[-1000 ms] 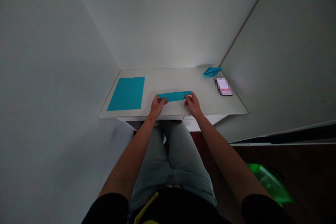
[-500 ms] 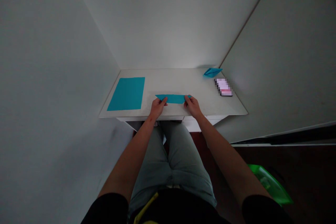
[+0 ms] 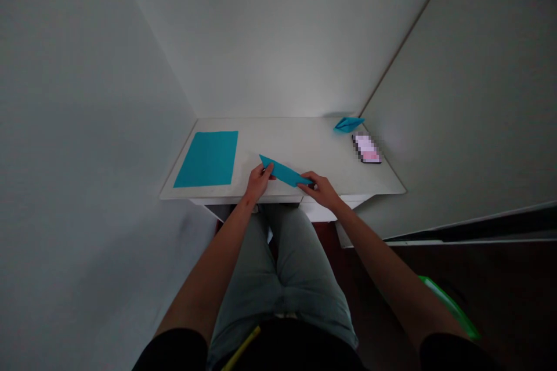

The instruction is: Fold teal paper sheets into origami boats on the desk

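A narrow folded strip of blue paper with a pointed left end is held between my two hands, above the front part of the white desk. My left hand pinches it near the left end, thumb on top. At the lower right end, my right hand grips the strip between thumb and fingers. The strip slants down from left to right, and my fingers cover part of its right end.
A flat blue sheet of paper lies on the desk's left side. At the back right sits a folded blue paper shape, with a phone in front of it. Walls border the desk. Something bright green is on the floor at right.
The strip was level and now tilts, its right end lower and nearer to me. My right hand has moved down and turned with it; my left hand has barely shifted.
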A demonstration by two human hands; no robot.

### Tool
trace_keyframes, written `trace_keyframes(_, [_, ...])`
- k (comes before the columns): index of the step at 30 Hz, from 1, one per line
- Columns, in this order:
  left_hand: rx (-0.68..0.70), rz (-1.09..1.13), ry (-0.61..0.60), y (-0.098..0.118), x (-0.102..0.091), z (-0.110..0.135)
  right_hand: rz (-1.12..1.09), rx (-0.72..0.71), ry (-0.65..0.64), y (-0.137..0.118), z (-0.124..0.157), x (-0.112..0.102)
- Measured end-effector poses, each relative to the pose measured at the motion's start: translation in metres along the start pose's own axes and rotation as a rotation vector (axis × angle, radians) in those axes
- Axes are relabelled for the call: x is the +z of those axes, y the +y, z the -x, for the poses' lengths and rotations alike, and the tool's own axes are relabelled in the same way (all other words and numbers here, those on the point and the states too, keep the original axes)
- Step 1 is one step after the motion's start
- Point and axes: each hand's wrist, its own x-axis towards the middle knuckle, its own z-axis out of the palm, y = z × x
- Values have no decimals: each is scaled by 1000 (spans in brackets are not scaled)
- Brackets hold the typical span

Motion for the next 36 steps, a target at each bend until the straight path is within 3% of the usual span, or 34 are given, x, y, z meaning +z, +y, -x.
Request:
trace_keyframes(4, [46,73,83,-2,2,1,58,-6,-98,0,9,-14])
trace_keyframes(8, [43,73,103,-2,4,3,239,70,49,15,5,-34])
trace_keyframes(12, [45,56,46,0,4,4,474,134,147,33,-24,-63])
trace_keyframes(18, [47,28,15,5,4,6,639,324,284,54,-77,-103])
trace_keyframes(21, [40,11,19,6,4,6,609,373,316,61,-74,-92])
trace_keyframes(28, [46,-11,14,2,5,6,433,271,318,61,-41,-34])
trace_keyframes(30, [99,-93,24,6,-5,9,393,268,336,63,-40,-32])
trace_keyframes(32, [188,-270,48,12,-28,13,340,265,357,64,-42,-35])
trace_keyframes(36, [356,-786,108,20,-100,34,320,263,331,65,-45,-40])
